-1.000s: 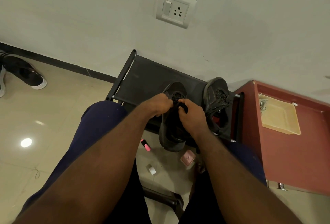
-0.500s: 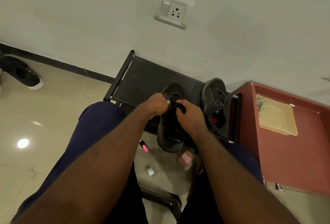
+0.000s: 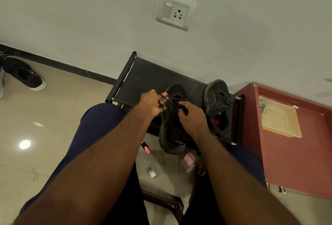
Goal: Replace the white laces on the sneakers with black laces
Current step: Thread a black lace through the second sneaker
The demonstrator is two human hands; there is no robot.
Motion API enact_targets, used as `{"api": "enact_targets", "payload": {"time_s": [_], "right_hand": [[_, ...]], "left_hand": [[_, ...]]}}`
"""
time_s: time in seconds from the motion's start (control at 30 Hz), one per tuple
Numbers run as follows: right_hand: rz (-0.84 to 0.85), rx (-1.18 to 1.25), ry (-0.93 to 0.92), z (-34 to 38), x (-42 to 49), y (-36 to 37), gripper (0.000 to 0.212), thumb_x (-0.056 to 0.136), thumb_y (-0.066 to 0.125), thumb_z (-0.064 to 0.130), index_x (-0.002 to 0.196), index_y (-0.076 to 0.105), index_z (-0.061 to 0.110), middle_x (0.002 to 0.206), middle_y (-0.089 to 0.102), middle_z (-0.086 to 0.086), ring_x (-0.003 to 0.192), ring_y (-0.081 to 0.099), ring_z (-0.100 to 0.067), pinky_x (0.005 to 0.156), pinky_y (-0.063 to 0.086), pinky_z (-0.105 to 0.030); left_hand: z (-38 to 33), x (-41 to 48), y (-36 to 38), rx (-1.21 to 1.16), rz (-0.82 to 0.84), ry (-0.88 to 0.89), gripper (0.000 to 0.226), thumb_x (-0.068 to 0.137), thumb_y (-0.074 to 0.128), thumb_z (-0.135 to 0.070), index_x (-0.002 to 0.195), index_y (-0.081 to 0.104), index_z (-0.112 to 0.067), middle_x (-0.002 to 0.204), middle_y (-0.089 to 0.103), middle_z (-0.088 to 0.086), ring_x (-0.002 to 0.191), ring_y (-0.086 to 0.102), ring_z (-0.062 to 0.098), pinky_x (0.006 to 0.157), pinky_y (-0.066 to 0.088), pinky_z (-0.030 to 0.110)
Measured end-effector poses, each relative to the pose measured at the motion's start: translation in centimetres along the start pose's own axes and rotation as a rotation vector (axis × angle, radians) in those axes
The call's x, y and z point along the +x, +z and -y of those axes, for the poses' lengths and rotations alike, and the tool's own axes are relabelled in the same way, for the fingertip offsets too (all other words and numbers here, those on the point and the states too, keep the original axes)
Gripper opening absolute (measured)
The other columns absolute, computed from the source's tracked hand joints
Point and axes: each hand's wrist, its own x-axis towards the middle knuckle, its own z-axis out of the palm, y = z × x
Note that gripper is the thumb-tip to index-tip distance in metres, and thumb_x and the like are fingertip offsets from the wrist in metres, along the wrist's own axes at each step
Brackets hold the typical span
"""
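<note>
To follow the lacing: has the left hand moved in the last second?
Yes. The left hand has drawn leftward, away from the eyelets of the sneaker it was touching, stretching a black lace between them.

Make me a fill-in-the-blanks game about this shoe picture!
1. The left hand holds a lace coloured ____.
2. The right hand holds a sneaker; the other sneaker stands on its ____ side.
3. The tray lies on a ____ cabinet.
4. The marker on the floor is black and ____.

Missing words: black; right; red; pink.
</note>
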Motion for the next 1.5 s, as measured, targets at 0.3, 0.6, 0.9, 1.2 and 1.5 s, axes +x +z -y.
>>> {"api": "enact_targets", "payload": {"time_s": [0.3, 0.6, 0.9, 1.2, 1.5], "right_hand": [[-0.012, -0.025, -0.003, 0.1, 0.2, 0.0, 0.033, 0.094, 0.054, 0.03, 0.125, 0.065, 0.027, 0.112, 0.072, -0.001, 0.096, 0.066, -0.022, 0.085, 0.056, -0.043], [-0.008, -0.015, -0.016, -0.1, 0.3, -0.1, 0.037, 0.095, 0.055, 0.029, 0.131, 0.064, 0.027, 0.125, 0.069, 0.001, 0.109, 0.064, -0.02, 0.093, 0.054, -0.039], [-0.007, 0.039, -0.018, -0.6, 0.4, -0.2, 0.04, 0.095, 0.057, 0.027, 0.134, 0.064, 0.027, 0.125, 0.07, 0.001, 0.105, 0.066, -0.017, 0.09, 0.055, -0.034], [-0.006, 0.09, -0.011, -0.5, 0.2, -0.2, 0.039, 0.094, 0.059, 0.028, 0.132, 0.065, 0.028, 0.112, 0.074, 0.002, 0.091, 0.069, -0.017, 0.084, 0.059, -0.04], [0.008, 0.044, -0.032, -0.3, 0.1, -0.5, 0.037, 0.097, 0.056, 0.024, 0.133, 0.065, 0.026, 0.126, 0.07, 0.003, 0.11, 0.065, -0.016, 0.096, 0.054, -0.036]], "left_hand": [[1.4, -0.1, 0.0, 0.571, 0.185, 0.096, 0.014, 0.099, 0.055, -0.015, 0.092, 0.065, -0.008, 0.073, 0.058, 0.004, 0.063, 0.052, 0.012, 0.068, 0.048, 0.029], [0.4, -1.2, -0.7, 1.084, 0.3, 0.171, 0.013, 0.097, 0.062, -0.014, 0.09, 0.067, -0.005, 0.073, 0.063, 0.007, 0.06, 0.056, 0.01, 0.052, 0.045, 0.02], [0.4, -1.5, -0.3, 1.032, 0.246, 0.08, 0.024, 0.104, 0.04, -0.018, 0.089, 0.058, -0.013, 0.081, 0.06, 0.004, 0.068, 0.054, 0.013, 0.061, 0.042, 0.026], [-0.1, -1.3, 0.5, 0.504, 0.203, 0.187, 0.022, 0.102, 0.04, -0.007, 0.093, 0.059, -0.007, 0.069, 0.05, 0.004, 0.06, 0.05, 0.014, 0.069, 0.053, 0.03], [0.3, -1.0, 0.3, 1.83, 0.332, 0.641, 0.018, 0.097, 0.055, -0.014, 0.09, 0.067, -0.003, 0.094, 0.066, 0.014, 0.089, 0.063, 0.027, 0.076, 0.048, 0.032]]}}
